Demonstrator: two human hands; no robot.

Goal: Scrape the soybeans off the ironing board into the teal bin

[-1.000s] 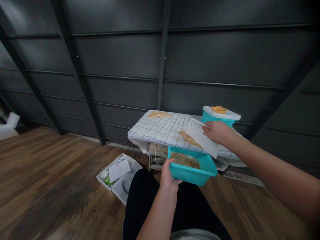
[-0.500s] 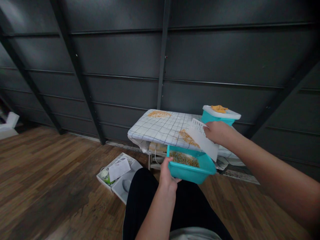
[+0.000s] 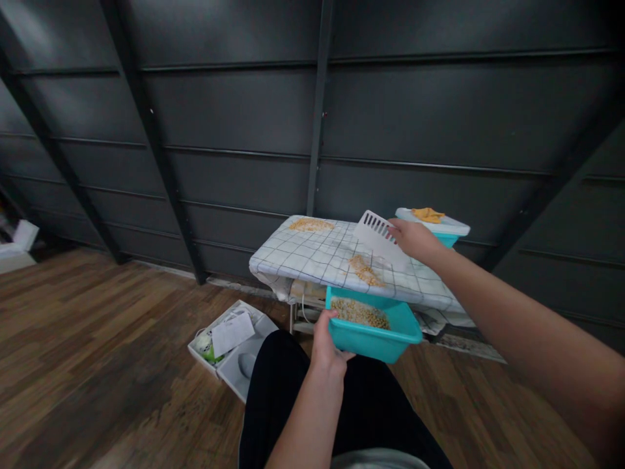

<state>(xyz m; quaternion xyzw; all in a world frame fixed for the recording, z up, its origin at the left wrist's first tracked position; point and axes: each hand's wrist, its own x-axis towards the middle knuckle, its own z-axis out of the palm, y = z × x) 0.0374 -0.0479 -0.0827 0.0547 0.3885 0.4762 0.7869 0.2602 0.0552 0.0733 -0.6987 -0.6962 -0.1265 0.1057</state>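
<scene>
My left hand (image 3: 329, 342) is closed on the left end of a turquoise plastic tub (image 3: 375, 342), held just below the table's front edge. Yellowish, bean-like grains (image 3: 361, 314) lie in the tub's left part. My right hand (image 3: 413, 240) grips a white plastic scraper (image 3: 379, 238) with a row of slots along one end, tilted above the tabletop. Under and in front of the scraper is a small heap of grains (image 3: 365, 270) on the checked cloth (image 3: 312, 251). Another patch of grains (image 3: 311, 224) lies near the cloth's far left corner.
A lidded turquoise box (image 3: 446, 238) stands at the table's right back, a yellow cloth (image 3: 428, 215) on its lid. An open white box (image 3: 237, 342) with papers is on the wooden floor (image 3: 122, 352), left of my legs. A dark panelled wall (image 3: 234, 117) rises behind the table.
My right hand has moved the scraper up and left, away from the tub to over the tabletop. The tub stays nearly where it was in my left hand.
</scene>
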